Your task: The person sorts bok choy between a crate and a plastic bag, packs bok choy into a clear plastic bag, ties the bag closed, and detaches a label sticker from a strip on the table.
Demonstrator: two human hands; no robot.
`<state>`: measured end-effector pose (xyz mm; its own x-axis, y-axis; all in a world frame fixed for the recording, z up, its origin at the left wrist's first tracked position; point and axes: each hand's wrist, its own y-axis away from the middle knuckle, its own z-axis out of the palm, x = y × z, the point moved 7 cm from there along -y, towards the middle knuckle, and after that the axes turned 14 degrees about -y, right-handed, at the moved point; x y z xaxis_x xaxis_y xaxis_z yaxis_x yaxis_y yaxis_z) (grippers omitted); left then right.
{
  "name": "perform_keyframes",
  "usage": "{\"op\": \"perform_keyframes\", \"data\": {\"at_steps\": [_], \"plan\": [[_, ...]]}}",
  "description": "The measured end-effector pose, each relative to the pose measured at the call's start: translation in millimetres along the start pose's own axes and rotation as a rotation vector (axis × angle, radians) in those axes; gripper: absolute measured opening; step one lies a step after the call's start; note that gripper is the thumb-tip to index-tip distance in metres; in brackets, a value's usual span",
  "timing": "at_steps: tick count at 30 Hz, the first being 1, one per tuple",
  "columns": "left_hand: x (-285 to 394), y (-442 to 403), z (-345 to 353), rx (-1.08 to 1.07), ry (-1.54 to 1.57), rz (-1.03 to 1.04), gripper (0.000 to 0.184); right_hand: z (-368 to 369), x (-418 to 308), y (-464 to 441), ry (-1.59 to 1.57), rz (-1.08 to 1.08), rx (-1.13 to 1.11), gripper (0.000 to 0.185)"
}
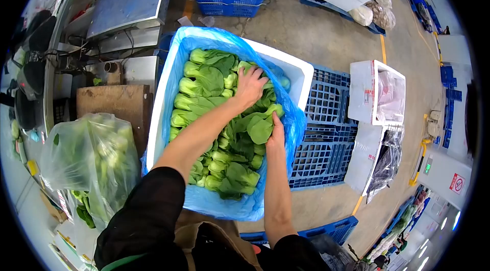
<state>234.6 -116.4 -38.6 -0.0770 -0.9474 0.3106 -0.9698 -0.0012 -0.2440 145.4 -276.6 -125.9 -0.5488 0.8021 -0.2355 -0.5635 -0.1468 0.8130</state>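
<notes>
A white foam box (301,69) lined with a blue plastic bag (224,210) holds rows of green bok choy (204,79). My left hand (249,87) reaches across the box and rests on the greens near the upper right part, fingers bent and apart. Along the right inner side, my right hand (276,130) has its fingers round a bok choy (261,125), whose pale base points up and whose leaves hang to the left. Part of the right fingers is hidden behind the leaves.
A clear bag of greens (97,153) and a wooden board (115,105) are at left. A blue crate (229,3) with red peppers stands ahead. Blue pallets (326,133) and white foam boxes (362,92) lie at right.
</notes>
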Motion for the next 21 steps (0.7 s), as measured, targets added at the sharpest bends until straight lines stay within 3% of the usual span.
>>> {"op": "perform_keyframes", "data": {"at_steps": [2, 3, 6, 9, 10, 11, 13, 16, 21], "plan": [[9, 24, -44, 0.037, 0.092, -0.019, 0.040, 6, 12, 9, -0.001, 0.007, -0.040, 0.045], [12, 45, -44, 0.015, 0.165, -0.021, 0.031, 19, 18, 21, -0.045, 0.047, -0.084, 0.046], [35, 111, -60, -0.020, 0.266, -0.021, 0.035, 21, 41, 21, -0.111, 0.117, -0.258, 0.052], [44, 132, -85, -0.122, 0.471, 0.032, 0.029, -8, 48, 29, 0.187, 0.094, -0.050, 0.037], [28, 126, -87, -0.273, 0.816, -0.131, 0.025, -9, 46, 40, 0.130, 0.104, -0.032, 0.036], [-3, 145, -58, -0.344, 1.043, -0.711, 0.024, -12, 45, 52, 0.073, 0.110, -0.012, 0.035], [-45, 143, -48, -0.372, 0.566, -0.935, 0.041, -11, 44, 70, 0.029, 0.102, -0.135, 0.047], [-38, 154, 7, -0.748, 0.179, -1.054, 0.050, 0, 38, 99, 0.000, 0.084, -0.362, 0.058], [-30, 157, 9, -0.477, 0.271, -1.049, 0.053, 29, 13, 121, 0.240, 0.008, -0.518, 0.074]]}}
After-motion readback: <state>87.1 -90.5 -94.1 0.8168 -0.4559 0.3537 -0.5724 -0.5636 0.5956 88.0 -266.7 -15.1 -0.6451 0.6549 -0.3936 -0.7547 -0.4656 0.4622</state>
